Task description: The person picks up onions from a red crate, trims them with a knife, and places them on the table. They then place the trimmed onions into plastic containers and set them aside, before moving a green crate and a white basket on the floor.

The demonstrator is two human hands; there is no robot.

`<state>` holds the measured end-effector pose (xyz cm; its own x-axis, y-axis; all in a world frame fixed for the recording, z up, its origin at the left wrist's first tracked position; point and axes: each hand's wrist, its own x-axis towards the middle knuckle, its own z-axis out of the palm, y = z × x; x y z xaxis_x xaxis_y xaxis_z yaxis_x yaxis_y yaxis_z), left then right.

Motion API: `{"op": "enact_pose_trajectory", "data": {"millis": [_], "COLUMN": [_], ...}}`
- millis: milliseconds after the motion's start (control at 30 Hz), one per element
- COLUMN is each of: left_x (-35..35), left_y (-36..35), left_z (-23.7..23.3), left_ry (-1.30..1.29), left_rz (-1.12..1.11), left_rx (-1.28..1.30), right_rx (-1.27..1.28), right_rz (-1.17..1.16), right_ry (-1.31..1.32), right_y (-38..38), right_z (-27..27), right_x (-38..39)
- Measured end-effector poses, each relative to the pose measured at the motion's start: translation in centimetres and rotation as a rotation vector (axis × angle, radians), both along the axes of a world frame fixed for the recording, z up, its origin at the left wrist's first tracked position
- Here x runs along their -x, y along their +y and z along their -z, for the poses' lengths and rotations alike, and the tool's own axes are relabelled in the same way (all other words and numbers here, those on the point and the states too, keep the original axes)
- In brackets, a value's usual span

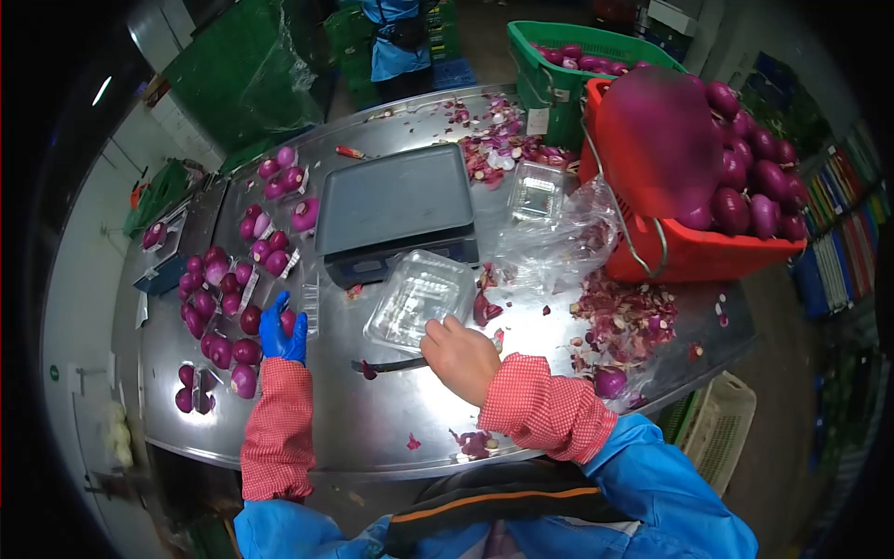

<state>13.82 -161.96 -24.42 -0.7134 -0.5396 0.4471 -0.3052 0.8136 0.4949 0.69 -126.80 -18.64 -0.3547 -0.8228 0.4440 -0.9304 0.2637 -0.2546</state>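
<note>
My left hand (pixel 283 335), in a blue glove, has its fingers and thumb around a red onion (pixel 288 321), partly hidden by the glove. Packed onions (pixel 216 272) lie just left of it. My bare right hand (pixel 461 359) is closed at the end of a dark knife (pixel 396 364), whose blade points left; the handle is hidden under the hand. Right above the blade, a clear plastic container (pixel 421 300) leans against the front of a grey scale (pixel 396 203).
A red crate (pixel 689 252) and a green crate (pixel 548 93), both with onions, stand at the back right. Onion skins (pixel 624 321), plastic bags (pixel 559 242) and another clear container (pixel 536 193) lie on the metal table (pixel 363 429). A person (pixel 399 42) stands beyond it.
</note>
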Motion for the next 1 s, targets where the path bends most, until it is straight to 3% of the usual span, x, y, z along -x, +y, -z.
{"op": "enact_pose_trajectory", "data": {"millis": [167,333,433,533,567,633,700,767,833,900,1000], "left_x": [3.9,7.8,9.2,10.1,10.3,9.3,9.5,9.9,10.0,10.1,11.8], "left_y": [5.6,12.0,15.7,15.7,18.5,19.5,21.2,19.9,20.5,19.1,19.6], "left_z": [-4.6,-5.0,-3.4,1.2,-0.6,2.5,1.3,2.9,-0.1,-0.4,-4.7], "left_ry": [0.131,0.172,0.038,-0.045,-0.067,-0.189,-0.181,-0.080,-0.036,0.054,0.208], "left_rz": [0.154,0.413,0.358,0.137,0.032,0.085,0.029,0.060,0.033,0.031,0.085], "left_rx": [-0.169,-0.464,-0.709,-1.254,-1.419,-1.220,-1.229,-1.243,-1.270,-1.120,-0.951], "right_rx": [0.158,0.222,0.220,0.316,0.348,0.403,0.401,0.414,0.402,0.238,0.015], "right_rz": [0.077,0.116,0.072,0.047,0.062,0.073,0.082,0.116,0.097,0.096,0.011], "right_ry": [-0.007,-0.089,-0.101,-0.166,-0.166,-0.180,-0.169,-0.054,0.004,0.036,0.048], "right_y": [5.9,9.1,7.7,6.7,6.4,6.0,6.6,8.3,11.0,14.4,18.6], "right_z": [-2.1,-0.6,1.4,1.4,1.7,2.1,1.4,0.5,-0.8,-0.3,2.3], "right_x": [0.6,1.9,3.3,4.5,4.8,5.3,5.7,6.1,6.2,5.2,3.2]}}
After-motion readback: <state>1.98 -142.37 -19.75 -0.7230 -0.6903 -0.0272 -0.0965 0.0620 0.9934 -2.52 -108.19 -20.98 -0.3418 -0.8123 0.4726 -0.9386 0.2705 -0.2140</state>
